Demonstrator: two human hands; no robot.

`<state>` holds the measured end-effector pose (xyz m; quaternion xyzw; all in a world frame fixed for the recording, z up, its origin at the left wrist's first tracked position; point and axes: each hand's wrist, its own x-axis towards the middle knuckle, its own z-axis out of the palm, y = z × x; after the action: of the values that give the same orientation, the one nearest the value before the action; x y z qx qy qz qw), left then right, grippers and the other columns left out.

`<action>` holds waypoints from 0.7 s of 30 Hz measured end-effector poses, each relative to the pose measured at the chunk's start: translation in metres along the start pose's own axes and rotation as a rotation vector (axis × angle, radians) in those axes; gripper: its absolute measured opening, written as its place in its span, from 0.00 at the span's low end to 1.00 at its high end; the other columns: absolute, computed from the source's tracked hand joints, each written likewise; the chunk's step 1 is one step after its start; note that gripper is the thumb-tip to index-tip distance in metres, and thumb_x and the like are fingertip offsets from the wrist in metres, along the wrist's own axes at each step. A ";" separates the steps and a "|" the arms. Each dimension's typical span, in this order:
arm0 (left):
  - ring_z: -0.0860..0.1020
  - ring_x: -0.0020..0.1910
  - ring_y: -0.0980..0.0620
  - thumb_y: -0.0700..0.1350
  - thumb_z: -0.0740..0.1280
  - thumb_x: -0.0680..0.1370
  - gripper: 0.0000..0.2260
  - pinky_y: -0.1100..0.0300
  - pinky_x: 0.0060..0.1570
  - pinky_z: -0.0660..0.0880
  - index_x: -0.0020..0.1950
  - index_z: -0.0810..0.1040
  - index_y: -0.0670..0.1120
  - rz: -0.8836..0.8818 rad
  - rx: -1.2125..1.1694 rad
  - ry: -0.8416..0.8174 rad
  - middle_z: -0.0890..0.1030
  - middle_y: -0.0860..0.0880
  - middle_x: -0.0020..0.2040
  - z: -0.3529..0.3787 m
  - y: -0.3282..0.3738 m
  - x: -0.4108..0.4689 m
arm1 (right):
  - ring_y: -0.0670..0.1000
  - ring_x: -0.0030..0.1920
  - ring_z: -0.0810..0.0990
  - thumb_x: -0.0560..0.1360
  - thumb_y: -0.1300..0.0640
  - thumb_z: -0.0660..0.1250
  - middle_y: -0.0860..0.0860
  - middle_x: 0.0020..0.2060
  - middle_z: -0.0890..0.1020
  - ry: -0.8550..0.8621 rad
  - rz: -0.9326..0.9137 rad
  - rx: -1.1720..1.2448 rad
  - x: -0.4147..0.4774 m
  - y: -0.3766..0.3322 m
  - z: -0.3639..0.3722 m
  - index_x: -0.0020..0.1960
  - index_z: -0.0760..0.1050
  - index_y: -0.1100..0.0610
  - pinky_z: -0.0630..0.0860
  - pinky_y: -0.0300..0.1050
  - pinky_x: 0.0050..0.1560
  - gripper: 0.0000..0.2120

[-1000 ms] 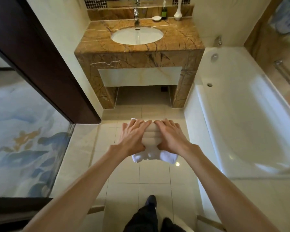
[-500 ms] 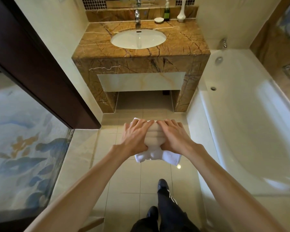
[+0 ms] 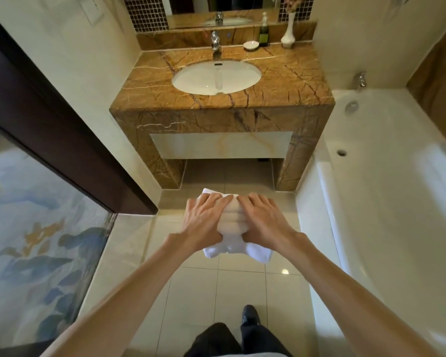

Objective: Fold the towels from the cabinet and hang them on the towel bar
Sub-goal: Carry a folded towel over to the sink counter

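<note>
Two-handed grip on folded white towel [image 3: 232,225], L hand [image 3: 205,224] & R hand [image 3: 267,222] fingers curled round it

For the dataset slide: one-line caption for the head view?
Left hand and right hand grip folded white towels in front of the marble vanity, bathtub alongside.

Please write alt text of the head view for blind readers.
A person's left hand and right hand grip a folded white towel bundle over a beige tiled floor. Ahead stands a brown marble vanity with a white oval sink, beside a white bathtub.
</note>
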<state>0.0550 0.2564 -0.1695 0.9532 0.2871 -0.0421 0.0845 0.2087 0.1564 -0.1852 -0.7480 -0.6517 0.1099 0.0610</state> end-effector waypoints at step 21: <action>0.66 0.59 0.49 0.52 0.70 0.63 0.38 0.53 0.53 0.65 0.71 0.60 0.55 0.043 0.005 0.098 0.69 0.53 0.62 -0.041 -0.091 0.160 | 0.55 0.57 0.71 0.64 0.45 0.70 0.50 0.58 0.71 0.025 0.043 -0.091 0.168 0.048 -0.056 0.68 0.62 0.52 0.69 0.49 0.57 0.36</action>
<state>0.1385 0.4250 -0.1626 0.9603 0.2703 0.0057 0.0689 0.2902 0.3187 -0.1562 -0.7650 -0.6392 0.0720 0.0327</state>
